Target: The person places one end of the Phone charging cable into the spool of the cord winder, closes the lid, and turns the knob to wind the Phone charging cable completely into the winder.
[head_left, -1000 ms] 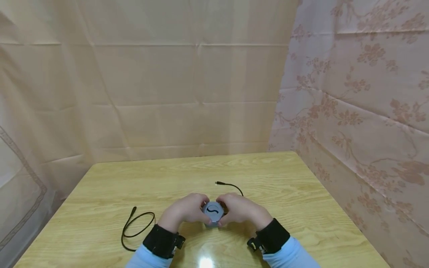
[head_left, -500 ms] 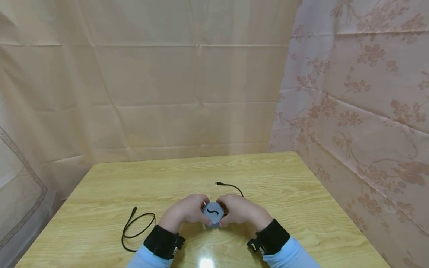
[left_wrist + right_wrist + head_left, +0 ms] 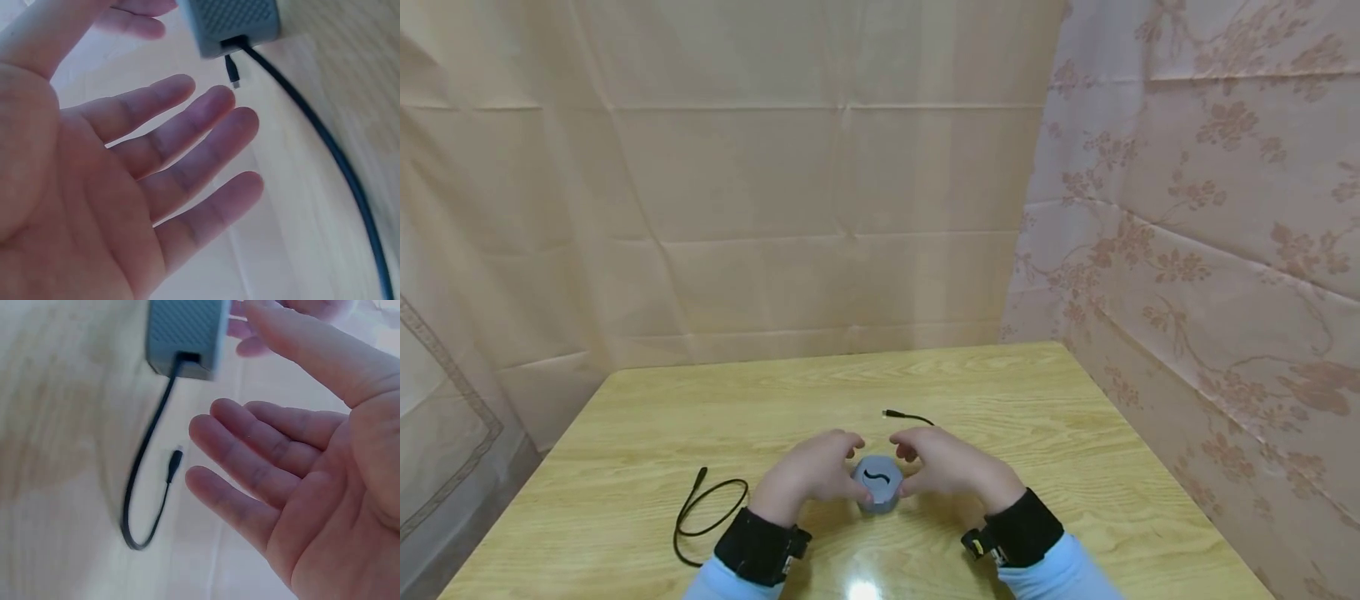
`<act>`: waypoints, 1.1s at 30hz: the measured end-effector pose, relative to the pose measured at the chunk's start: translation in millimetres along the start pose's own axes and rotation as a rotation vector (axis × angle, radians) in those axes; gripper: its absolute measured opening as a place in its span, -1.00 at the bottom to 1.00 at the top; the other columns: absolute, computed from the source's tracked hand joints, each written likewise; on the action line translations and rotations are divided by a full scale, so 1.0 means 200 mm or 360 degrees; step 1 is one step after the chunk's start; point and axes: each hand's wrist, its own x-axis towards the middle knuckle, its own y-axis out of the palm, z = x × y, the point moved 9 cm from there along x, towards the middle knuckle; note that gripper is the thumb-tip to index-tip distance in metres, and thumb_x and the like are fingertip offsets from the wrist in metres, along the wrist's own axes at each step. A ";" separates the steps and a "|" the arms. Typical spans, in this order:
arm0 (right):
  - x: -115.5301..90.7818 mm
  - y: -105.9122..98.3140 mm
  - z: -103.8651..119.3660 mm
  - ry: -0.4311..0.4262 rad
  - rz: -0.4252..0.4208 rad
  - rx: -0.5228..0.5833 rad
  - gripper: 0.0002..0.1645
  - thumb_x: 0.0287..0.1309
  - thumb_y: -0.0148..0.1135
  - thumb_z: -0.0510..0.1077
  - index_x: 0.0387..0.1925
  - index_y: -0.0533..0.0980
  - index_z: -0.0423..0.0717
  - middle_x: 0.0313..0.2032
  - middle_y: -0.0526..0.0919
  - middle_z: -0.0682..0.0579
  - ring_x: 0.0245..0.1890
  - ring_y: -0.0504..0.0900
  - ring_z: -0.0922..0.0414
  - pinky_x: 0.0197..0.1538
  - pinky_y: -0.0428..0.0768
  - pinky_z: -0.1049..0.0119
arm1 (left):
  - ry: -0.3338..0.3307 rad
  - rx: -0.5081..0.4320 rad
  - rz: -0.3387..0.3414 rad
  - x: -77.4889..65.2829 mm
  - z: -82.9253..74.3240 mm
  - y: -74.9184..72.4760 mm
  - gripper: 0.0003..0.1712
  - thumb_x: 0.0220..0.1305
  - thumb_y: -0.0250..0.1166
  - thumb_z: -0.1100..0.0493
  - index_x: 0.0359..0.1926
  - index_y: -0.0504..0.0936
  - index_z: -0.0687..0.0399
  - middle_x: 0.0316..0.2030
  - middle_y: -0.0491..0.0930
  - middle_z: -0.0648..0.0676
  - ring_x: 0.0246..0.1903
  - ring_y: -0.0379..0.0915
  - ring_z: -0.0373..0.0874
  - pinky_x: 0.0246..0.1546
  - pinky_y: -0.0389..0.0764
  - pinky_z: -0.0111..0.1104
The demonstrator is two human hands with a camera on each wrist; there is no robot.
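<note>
A grey, many-sided cable winder [image 3: 878,482] with a dark S-shaped slot on top sits on the table between both hands. My left hand [image 3: 814,472] is at its left, fingers apart from it; its thumb tip overlaps the near-left edge, and I cannot tell if it touches. To the right, my right hand [image 3: 953,465] has spread fingers and holds nothing. The wrist views show the winder's textured side walls [image 3: 237,22] and black cable [image 3: 131,481] leaving notches on either side. One connector [image 3: 893,413] lies beyond the right hand; part of the cable is hidden behind that hand.
The other cable length [image 3: 679,525] lies in a loose loop left of the left forearm, its end pointing away. A wood-grain table [image 3: 760,400] carries everything. Beige cloth [image 3: 775,183] hangs behind, with flowered cloth [image 3: 1187,217] at the right.
Both hands gripped the winder half a second ago. Now their fingers have loosened and drawn apart, the right hand shifting slightly right. The winder stays in nearly the same place.
</note>
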 end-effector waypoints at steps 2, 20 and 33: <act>-0.01 -0.03 0.00 -0.0021 -0.0032 -0.0004 -0.13 0.09 0.57 -0.08 0.36 0.40 -0.28 0.06 0.65 -0.09 0.07 0.60 0.01 0.11 0.58 0.07 | 0.0002 -0.0003 -0.0031 -0.01 0.00 -0.02 -0.04 -0.06 0.65 -0.14 0.29 0.53 0.26 0.09 0.61 0.22 0.03 0.57 0.12 -0.01 0.59 0.02; -0.06 -0.17 0.00 -0.0099 -0.0134 0.0154 -0.27 0.23 0.44 -0.18 0.35 0.37 -0.29 0.22 0.54 -0.25 0.23 0.52 -0.13 0.22 0.51 -0.11 | 0.0079 0.0152 -0.0046 0.00 -0.11 0.03 -0.02 -0.04 0.63 -0.16 0.34 0.50 0.18 0.23 0.53 0.13 0.08 0.52 -0.02 0.03 0.58 -0.11; -0.06 -0.12 -0.03 -0.0007 -0.0010 0.0100 -0.43 0.16 0.50 -0.16 0.14 0.56 -0.35 -0.03 0.69 -0.16 -0.03 0.67 -0.04 0.03 0.63 0.06 | -0.0005 0.0174 0.0076 0.05 -0.09 0.14 -0.01 -0.11 0.69 -0.01 0.35 0.49 0.19 0.11 0.56 0.07 -0.08 0.51 -0.14 -0.10 0.58 -0.25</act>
